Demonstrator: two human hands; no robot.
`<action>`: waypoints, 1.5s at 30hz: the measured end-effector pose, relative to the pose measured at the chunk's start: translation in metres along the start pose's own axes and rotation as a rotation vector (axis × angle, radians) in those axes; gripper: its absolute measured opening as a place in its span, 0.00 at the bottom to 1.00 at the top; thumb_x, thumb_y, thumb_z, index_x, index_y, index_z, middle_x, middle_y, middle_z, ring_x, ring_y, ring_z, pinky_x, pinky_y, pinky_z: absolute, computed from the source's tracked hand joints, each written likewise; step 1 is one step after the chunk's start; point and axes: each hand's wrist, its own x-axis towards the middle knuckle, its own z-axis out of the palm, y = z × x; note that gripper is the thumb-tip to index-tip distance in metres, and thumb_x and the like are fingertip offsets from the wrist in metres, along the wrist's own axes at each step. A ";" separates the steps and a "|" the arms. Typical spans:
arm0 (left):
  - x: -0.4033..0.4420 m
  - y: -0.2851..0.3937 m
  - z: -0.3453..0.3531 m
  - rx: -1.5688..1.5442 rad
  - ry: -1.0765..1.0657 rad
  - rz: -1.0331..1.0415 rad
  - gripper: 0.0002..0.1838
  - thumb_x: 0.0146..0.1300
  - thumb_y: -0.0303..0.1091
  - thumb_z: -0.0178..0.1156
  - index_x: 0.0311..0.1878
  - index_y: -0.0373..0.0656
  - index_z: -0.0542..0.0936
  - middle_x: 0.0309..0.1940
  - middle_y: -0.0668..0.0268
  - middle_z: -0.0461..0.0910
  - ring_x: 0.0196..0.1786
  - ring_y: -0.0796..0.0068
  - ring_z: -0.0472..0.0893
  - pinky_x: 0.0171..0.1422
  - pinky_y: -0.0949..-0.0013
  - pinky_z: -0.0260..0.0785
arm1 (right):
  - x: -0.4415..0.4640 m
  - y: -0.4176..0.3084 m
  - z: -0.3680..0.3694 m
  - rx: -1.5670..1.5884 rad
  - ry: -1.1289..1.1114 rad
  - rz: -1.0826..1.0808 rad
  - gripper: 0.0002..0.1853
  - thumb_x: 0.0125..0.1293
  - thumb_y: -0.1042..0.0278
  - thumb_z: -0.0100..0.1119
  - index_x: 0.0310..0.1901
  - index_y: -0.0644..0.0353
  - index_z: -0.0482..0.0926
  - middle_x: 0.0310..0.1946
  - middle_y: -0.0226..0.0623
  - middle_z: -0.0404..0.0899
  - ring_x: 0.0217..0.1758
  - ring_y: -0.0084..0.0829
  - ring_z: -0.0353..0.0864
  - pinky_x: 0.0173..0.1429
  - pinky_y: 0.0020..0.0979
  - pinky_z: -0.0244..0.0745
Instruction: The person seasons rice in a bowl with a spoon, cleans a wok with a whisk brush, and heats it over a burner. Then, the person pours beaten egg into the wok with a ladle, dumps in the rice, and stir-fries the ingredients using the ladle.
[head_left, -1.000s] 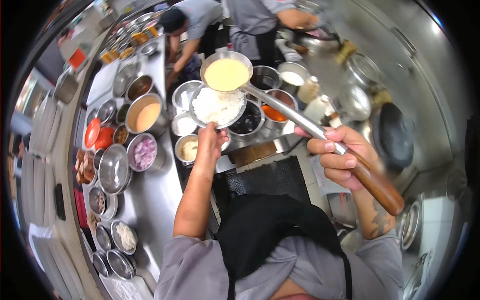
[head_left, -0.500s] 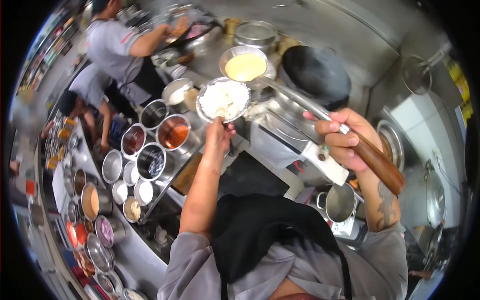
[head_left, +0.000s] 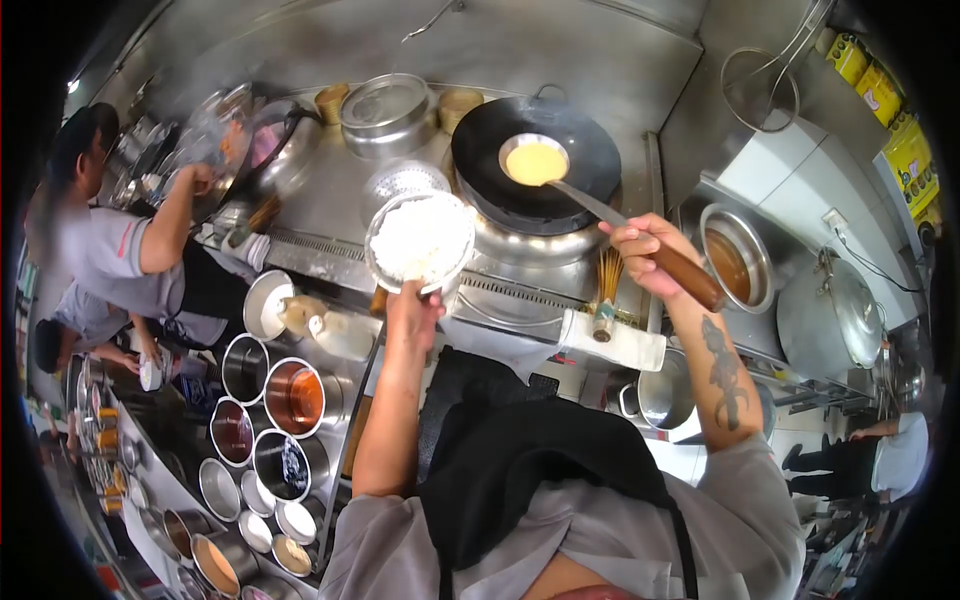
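Across the upper middle of the frame runs the stainless-steel counter (head_left: pixel 330 180), and towards its right part sits the round black wok (head_left: pixel 593 130). The long steel ladle (head_left: pixel 592 204) slants from the wok down to the lower right, its cup over the wok's dark hollow; whether it touches the metal I cannot tell. The round metal bowl (head_left: pixel 371 250) of white rice (head_left: pixel 418 236) is at the centre of the frame, to the lower left of the wok and apart from the ladle. The right hand (head_left: pixel 655 255), nearer the wok, has its fingers curled closed round the ladle's brown wooden handle (head_left: pixel 690 280), so the cup lies up and left of them. The left hand (head_left: pixel 412 318) grips the bowl's near rim, thumb on top, the rice straight above its fingers. Yellow liquid (head_left: pixel 536 164) lies in the cup.
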 end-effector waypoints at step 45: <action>-0.063 0.014 -0.039 0.027 0.270 -0.046 0.15 0.61 0.31 0.54 0.50 0.35 0.71 0.29 0.64 0.75 0.20 0.76 0.70 0.23 0.70 0.64 | 0.121 -0.012 -0.145 -1.231 0.498 -0.335 0.12 0.62 0.73 0.54 0.48 0.64 0.72 0.24 0.31 0.70 0.20 0.21 0.69 0.22 0.26 0.67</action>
